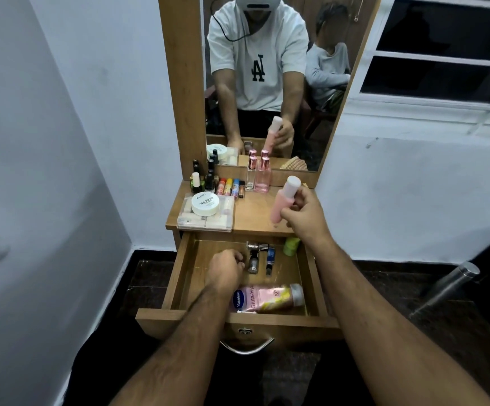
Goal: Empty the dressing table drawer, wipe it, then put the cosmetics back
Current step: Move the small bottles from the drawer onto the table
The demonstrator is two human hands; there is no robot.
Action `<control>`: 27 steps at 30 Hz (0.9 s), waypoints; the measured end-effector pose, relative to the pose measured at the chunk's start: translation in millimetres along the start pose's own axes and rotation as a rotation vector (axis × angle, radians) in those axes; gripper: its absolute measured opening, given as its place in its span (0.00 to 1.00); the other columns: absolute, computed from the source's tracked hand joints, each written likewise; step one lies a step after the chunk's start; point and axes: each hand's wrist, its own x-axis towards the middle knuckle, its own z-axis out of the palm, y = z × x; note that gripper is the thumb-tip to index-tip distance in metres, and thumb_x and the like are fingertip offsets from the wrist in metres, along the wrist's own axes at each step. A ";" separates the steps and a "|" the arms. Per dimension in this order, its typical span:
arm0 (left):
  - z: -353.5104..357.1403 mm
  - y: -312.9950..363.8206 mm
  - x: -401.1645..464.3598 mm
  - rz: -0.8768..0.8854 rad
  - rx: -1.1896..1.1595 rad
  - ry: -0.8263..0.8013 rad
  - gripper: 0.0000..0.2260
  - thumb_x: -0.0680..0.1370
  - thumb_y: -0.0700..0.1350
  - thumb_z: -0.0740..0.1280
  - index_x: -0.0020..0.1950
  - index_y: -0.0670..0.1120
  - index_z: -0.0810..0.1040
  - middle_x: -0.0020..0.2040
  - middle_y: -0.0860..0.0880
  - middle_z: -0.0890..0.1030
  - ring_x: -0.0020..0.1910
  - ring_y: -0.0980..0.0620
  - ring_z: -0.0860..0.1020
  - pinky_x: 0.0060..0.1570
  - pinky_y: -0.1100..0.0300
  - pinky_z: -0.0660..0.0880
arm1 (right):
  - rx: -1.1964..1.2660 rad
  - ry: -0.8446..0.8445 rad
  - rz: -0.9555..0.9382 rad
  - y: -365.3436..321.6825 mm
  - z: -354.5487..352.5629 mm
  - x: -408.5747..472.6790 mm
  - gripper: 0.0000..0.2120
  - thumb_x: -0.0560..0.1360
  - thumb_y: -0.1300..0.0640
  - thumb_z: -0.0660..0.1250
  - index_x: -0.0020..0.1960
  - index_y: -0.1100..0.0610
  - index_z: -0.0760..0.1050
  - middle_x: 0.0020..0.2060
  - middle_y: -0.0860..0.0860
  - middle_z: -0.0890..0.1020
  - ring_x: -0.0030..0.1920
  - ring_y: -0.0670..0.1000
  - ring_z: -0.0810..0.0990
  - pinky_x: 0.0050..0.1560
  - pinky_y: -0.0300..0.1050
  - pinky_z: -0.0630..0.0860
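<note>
Both forearms enter from the bottom of the frame: the left hand [226, 269] curls in the open drawer [185, 276] at centre, though whether it pinches anything I cannot tell, while the right hand [305, 213] grips a pink bottle [281, 205] above the tabletop [252, 212]. Light, rigid and smooth, it looks best held round the body. Left inside: one Vaseline tube [267, 298], one green item [292, 246], roughly three small bottles [254, 259].

Dim, even indoor light, soft shadows, wide-angle bending at the edges, slight motion blur throughout.
</note>
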 end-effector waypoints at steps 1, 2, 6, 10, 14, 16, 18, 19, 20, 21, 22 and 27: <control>-1.3 0.7 0.8 0.007 0.008 0.006 0.09 0.79 0.45 0.67 0.59 0.51 0.79 0.55 0.51 0.81 0.48 0.58 0.75 0.49 0.61 0.75 | -0.031 0.013 -0.005 -2.9 4.4 8.9 0.22 0.69 0.66 0.71 0.58 0.51 0.70 0.55 0.50 0.79 0.55 0.53 0.80 0.54 0.57 0.81; -2.1 0.9 2.1 0.014 0.020 0.010 0.09 0.79 0.44 0.67 0.59 0.51 0.79 0.55 0.52 0.80 0.48 0.58 0.75 0.51 0.60 0.75 | -0.060 0.026 -0.008 -5.4 8.5 17.3 0.22 0.69 0.66 0.71 0.59 0.52 0.71 0.54 0.51 0.79 0.55 0.54 0.80 0.53 0.58 0.81; -2.4 -2.7 5.0 0.008 0.033 0.022 0.10 0.79 0.43 0.67 0.60 0.51 0.78 0.53 0.53 0.79 0.46 0.60 0.74 0.45 0.65 0.73 | -0.121 0.017 -0.002 -8.4 24.9 44.3 0.24 0.69 0.67 0.72 0.63 0.57 0.73 0.57 0.52 0.80 0.57 0.53 0.79 0.58 0.56 0.79; 4.2 -7.6 7.6 0.001 0.029 0.023 0.10 0.79 0.44 0.67 0.60 0.51 0.77 0.53 0.53 0.79 0.44 0.60 0.73 0.40 0.67 0.68 | -0.157 -0.013 -0.011 -10.7 40.3 58.8 0.22 0.71 0.66 0.72 0.63 0.57 0.74 0.56 0.49 0.80 0.55 0.48 0.76 0.56 0.44 0.75; 3.0 -10.8 11.0 -0.021 0.002 0.013 0.12 0.78 0.43 0.68 0.62 0.50 0.77 0.58 0.51 0.79 0.51 0.56 0.76 0.52 0.61 0.75 | -0.169 -0.011 0.004 -8.0 53.6 68.5 0.16 0.73 0.66 0.70 0.59 0.56 0.78 0.53 0.48 0.82 0.53 0.47 0.79 0.51 0.40 0.75; 0.9 -12.5 12.5 -0.047 -0.021 0.025 0.12 0.78 0.42 0.68 0.62 0.49 0.77 0.59 0.50 0.79 0.53 0.55 0.76 0.54 0.60 0.75 | -0.181 -0.011 0.012 -4.8 57.8 72.2 0.15 0.73 0.65 0.70 0.58 0.56 0.80 0.53 0.49 0.83 0.53 0.48 0.80 0.54 0.44 0.79; -1.4 -14.3 13.5 -0.071 -0.036 0.051 0.12 0.77 0.43 0.69 0.61 0.50 0.78 0.59 0.51 0.80 0.55 0.54 0.77 0.56 0.59 0.75 | -0.190 -0.005 0.014 -3.1 60.5 75.6 0.15 0.73 0.65 0.70 0.58 0.56 0.80 0.53 0.49 0.83 0.53 0.48 0.81 0.58 0.47 0.79; -2.0 -15.2 14.3 -0.084 -0.048 0.061 0.12 0.77 0.44 0.70 0.60 0.51 0.78 0.59 0.51 0.80 0.56 0.54 0.78 0.56 0.59 0.75 | -0.188 -0.001 0.010 -2.7 61.7 77.1 0.15 0.73 0.65 0.70 0.58 0.56 0.81 0.52 0.49 0.84 0.53 0.48 0.81 0.58 0.48 0.79; -2.8 -15.1 14.8 -0.098 -0.060 0.065 0.11 0.77 0.44 0.70 0.59 0.51 0.79 0.58 0.51 0.80 0.56 0.54 0.78 0.55 0.60 0.75 | -0.184 0.002 0.005 -2.3 62.7 78.3 0.14 0.73 0.65 0.70 0.58 0.56 0.81 0.52 0.50 0.84 0.53 0.48 0.81 0.58 0.48 0.79; -3.5 -14.5 15.2 -0.112 -0.072 0.067 0.11 0.76 0.44 0.71 0.59 0.51 0.79 0.58 0.51 0.80 0.55 0.54 0.78 0.55 0.60 0.75 | -0.184 0.003 0.002 -2.4 63.3 78.8 0.14 0.73 0.65 0.70 0.58 0.56 0.81 0.52 0.50 0.84 0.53 0.48 0.81 0.58 0.47 0.79; -3.4 -14.2 16.1 -0.125 -0.080 0.069 0.11 0.76 0.44 0.71 0.58 0.51 0.79 0.57 0.51 0.81 0.55 0.53 0.78 0.55 0.60 0.76 | -0.185 0.004 0.001 -1.9 63.8 79.7 0.14 0.73 0.65 0.70 0.58 0.57 0.81 0.52 0.50 0.84 0.52 0.48 0.81 0.58 0.47 0.79; -3.7 -8.3 23.4 -0.148 -0.053 0.067 0.10 0.75 0.46 0.73 0.56 0.50 0.80 0.55 0.51 0.82 0.53 0.53 0.79 0.54 0.59 0.77 | -0.210 0.027 -0.011 2.4 63.8 81.7 0.14 0.73 0.62 0.71 0.58 0.57 0.81 0.52 0.50 0.84 0.52 0.48 0.81 0.56 0.48 0.80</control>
